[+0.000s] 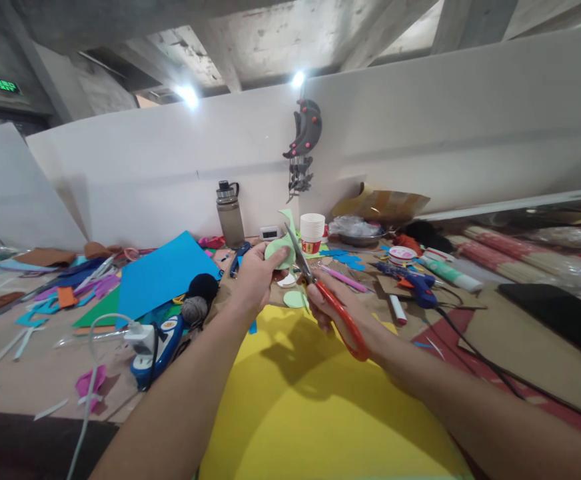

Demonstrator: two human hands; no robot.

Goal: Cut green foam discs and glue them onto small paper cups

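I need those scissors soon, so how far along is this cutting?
Done: a pale green round piece and a white scrap lie cut on the table. In hand: the left hand holds a green shape while the right hand works the red scissors at its edge. Left: that cut looks unfinished.

Green cutout (276, 252) partly behind left hand (255, 277)

a dim workshop corner
white partition boards (420, 120) wall in the brown work table (35, 373); above them run grey concrete beams (270, 40), two bright ceiling lamps (188, 95) glare, and a green exit sign (0, 85) glows at far left.
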